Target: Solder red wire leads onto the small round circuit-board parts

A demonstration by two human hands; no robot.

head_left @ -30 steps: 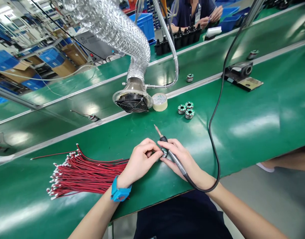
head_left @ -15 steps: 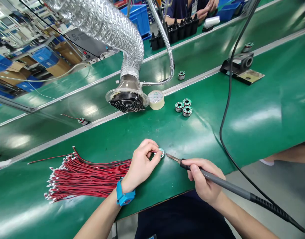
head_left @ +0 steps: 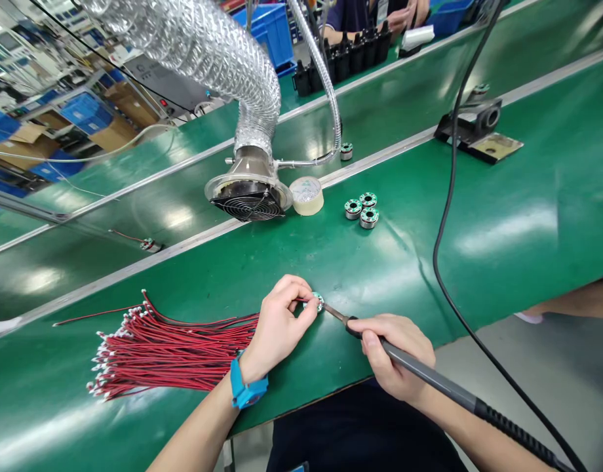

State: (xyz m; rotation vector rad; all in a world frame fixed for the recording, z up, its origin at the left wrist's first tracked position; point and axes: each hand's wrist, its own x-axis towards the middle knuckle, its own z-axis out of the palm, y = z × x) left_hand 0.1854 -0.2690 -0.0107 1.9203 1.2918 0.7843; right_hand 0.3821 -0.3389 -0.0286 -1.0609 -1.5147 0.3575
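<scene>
Right hand (head_left: 400, 333) gripping soldering iron (head_left: 429, 375), left hand (head_left: 283, 322) pinching wire (head_left: 301, 300) at disc (head_left: 318, 303), blue bin (head_left: 269, 36) behind, contents unclear

Seven green-topped round parts (head_left: 369, 223) — one soldering iron (head_left: 442, 381), one tape roll (head_left: 308, 202) — red wires (head_left: 178, 354) beyond counting

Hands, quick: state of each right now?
Left hand: closed, apparently pinching a red wire at the round green-topped part.
Right hand: closed, holding the soldering iron, tip at that part's edge.
</scene>
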